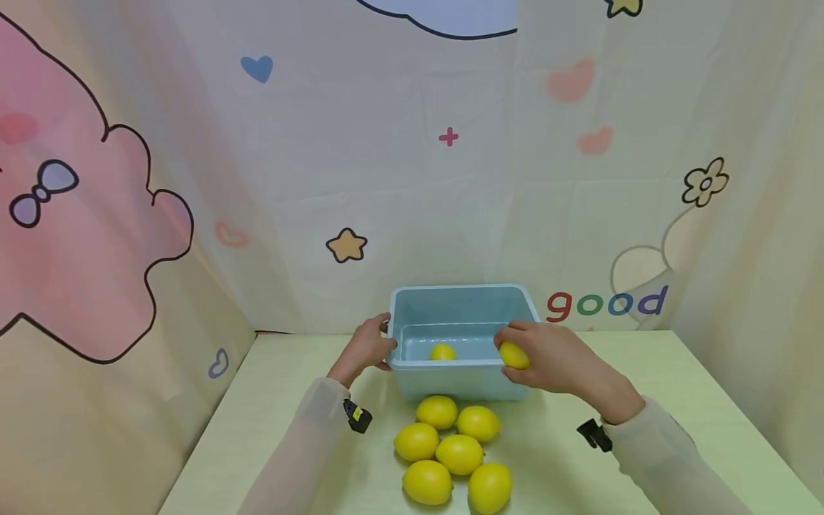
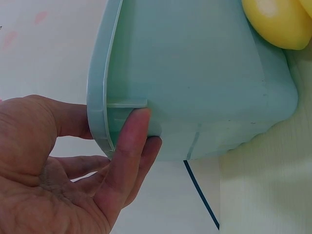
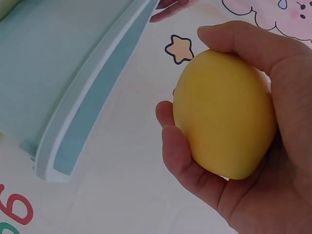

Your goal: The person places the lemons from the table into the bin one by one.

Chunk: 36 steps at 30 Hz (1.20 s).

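Observation:
A light-blue plastic bin [image 1: 457, 383] stands at the back of the table, its inside showing one lemon [image 1: 442, 352]. My left hand [image 1: 367, 347] grips the bin's left rim; in the left wrist view its fingers [image 2: 129, 156] reach around the lip from both sides. Over the bin's right front corner, my right hand [image 1: 556, 357] holds another lemon [image 3: 224, 114], thumb and fingers curled about it. Several more lemons [image 1: 460, 455] lie grouped on the table just in front of the bin.
The pale green table [image 1: 251, 443] runs back to a printed curtain [image 1: 412, 186] with hearts, stars and the word "good". Close behind the bin hangs that curtain, and it also lines both sides. A small black device [image 1: 357, 416] is worn at the left wrist.

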Available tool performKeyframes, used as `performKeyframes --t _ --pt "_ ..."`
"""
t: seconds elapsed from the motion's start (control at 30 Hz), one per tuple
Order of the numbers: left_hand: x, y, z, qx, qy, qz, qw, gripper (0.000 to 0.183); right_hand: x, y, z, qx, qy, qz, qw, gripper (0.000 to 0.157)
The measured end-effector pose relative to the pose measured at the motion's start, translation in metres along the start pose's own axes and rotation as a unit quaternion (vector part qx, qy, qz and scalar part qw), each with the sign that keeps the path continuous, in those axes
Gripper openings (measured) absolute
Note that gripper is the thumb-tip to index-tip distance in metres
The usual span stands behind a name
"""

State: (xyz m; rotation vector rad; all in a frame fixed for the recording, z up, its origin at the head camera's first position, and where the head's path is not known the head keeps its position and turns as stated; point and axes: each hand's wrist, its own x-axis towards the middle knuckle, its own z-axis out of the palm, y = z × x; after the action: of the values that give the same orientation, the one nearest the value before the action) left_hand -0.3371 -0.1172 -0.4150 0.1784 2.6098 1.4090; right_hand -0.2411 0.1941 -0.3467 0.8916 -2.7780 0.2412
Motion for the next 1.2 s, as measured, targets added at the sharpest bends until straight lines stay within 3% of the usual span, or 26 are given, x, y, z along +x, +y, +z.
performKeyframes --t 0.53,1.2 --pt "0.0 0.001 -0.001 -0.003 0.0 0.008 1.0 0.062 0.034 0.013 -0.018 0.002 0.002 0.0 1.0 0.027" --pt "-0.002 0.0 -0.001 -0.002 0.001 0.013 0.9999 0.061 0.076 0.033 -0.032 0.003 -0.022 0.04 0.999 0.032"
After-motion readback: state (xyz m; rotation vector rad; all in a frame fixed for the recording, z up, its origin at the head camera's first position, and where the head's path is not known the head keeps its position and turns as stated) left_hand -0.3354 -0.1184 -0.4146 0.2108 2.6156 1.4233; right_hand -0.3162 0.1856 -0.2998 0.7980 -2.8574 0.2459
